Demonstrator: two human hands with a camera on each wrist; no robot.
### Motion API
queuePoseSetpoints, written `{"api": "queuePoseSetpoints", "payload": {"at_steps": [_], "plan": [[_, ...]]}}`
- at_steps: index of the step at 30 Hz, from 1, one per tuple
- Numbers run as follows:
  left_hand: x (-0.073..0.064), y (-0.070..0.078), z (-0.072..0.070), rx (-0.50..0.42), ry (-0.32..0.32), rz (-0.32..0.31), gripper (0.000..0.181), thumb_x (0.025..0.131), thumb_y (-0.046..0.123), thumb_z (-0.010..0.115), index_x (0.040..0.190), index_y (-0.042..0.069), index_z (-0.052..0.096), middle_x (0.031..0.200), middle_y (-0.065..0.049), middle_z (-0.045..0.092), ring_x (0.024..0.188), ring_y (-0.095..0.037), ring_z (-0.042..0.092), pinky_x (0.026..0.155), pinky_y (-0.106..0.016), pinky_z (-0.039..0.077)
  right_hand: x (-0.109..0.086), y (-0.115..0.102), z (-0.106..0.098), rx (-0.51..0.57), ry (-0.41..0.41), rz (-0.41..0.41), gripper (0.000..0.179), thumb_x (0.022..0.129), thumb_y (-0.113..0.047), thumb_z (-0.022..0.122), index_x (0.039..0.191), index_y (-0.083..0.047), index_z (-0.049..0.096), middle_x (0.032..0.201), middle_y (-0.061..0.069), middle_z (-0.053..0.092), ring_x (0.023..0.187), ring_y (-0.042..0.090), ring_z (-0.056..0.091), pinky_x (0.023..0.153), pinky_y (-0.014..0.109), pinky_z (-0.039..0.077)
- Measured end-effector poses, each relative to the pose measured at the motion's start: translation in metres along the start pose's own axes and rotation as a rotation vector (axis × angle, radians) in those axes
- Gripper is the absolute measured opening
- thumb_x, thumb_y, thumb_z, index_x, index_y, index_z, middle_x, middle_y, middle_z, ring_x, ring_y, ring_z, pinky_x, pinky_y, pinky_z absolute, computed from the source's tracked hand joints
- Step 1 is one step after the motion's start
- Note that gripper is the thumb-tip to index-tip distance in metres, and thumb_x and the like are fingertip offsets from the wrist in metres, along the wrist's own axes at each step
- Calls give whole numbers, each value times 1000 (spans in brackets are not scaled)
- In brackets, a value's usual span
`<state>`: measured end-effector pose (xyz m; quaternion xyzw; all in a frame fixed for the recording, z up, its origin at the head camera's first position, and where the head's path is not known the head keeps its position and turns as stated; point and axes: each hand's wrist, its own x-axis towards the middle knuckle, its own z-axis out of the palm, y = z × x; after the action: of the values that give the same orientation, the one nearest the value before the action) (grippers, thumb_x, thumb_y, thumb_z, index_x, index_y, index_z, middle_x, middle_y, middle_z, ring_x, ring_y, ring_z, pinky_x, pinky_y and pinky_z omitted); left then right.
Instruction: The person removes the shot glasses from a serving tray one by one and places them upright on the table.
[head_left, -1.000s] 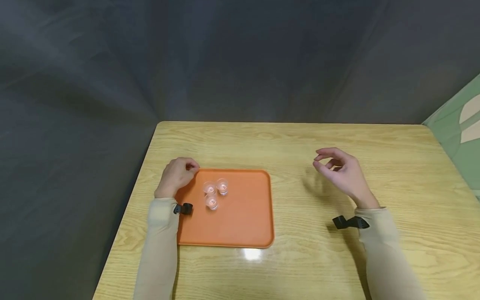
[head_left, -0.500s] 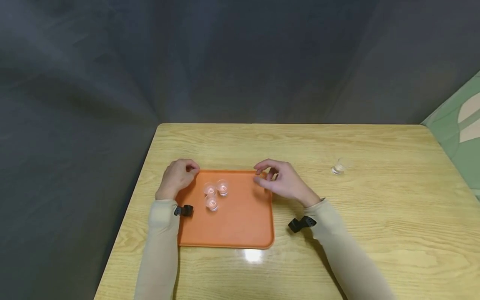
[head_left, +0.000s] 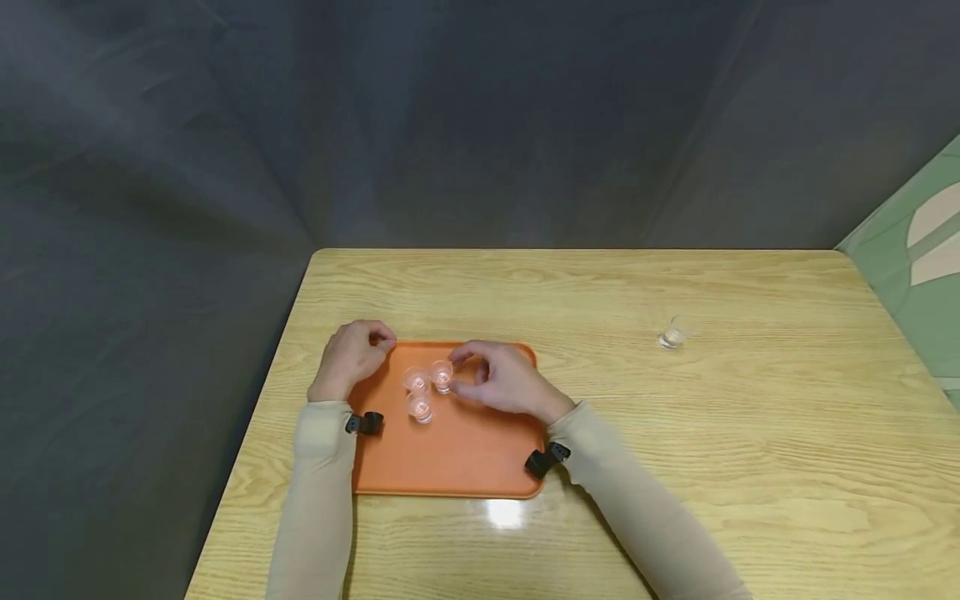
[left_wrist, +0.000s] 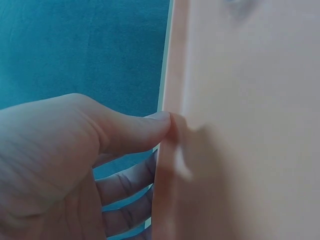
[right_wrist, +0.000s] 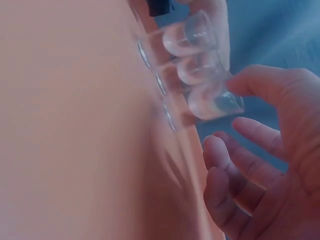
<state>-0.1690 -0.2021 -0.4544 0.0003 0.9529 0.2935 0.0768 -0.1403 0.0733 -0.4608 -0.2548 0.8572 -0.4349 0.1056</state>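
Note:
An orange tray (head_left: 465, 467) lies on the left half of the table. My left hand (head_left: 347, 362) pinches its rim at the far left corner; in the left wrist view the thumb (left_wrist: 137, 131) lies on top, fingers beneath. Three small clear shot glasses stand clustered upright on the tray. My right hand (head_left: 506, 382) reaches over the tray to the rightmost shot glass (head_left: 442, 379). In the right wrist view, its thumb (right_wrist: 257, 82) overlaps the rim of the nearest shot glass (right_wrist: 212, 105), while the bent fingers stay apart below. Beside that one are the back glass (head_left: 417, 380) and front glass (head_left: 421, 408).
Another clear shot glass (head_left: 672, 336) stands alone on the wooden table (head_left: 750, 433) to the right of the tray. Dark curtains (head_left: 480, 125) hang behind the table and at its left. A green patterned cloth (head_left: 918, 283) borders the right edge.
My right hand has moved left from over the right part of the table to the glasses on the tray. The lone shot glass came into view behind it. My left hand stays on the tray rim.

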Motion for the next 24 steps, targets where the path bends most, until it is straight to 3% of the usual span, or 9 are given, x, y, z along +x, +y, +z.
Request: {"api": "queuePoseSetpoints", "payload": {"at_steps": [5,11,24], "plan": [[1,0,1,1,-4,-6,15,105,19,67,110,11,78,111,-12,73,99,-30,61,90,-46,49,5,-1,11,-5,-4,5,38,91,-32,82,126,-18,74,77,-3,67,60,6,57,62,25,49],[1,2,0,-4,-1,-4,14,105,18,67,110,11,78,111,-12,74,98,-29,61,89,-44,48,5,-1,15,15,10,-22,36,93,-31,82,126,-18,74,96,-1,73,61,7,57,62,25,50],[-1,-1,0,-14,6,0,16,105,17,64,111,12,78,119,-13,75,105,-32,66,95,-50,50,4,1,17,32,32,-22,38,93,-33,82,127,-18,74,98,1,74,64,9,57,63,26,49]]}}
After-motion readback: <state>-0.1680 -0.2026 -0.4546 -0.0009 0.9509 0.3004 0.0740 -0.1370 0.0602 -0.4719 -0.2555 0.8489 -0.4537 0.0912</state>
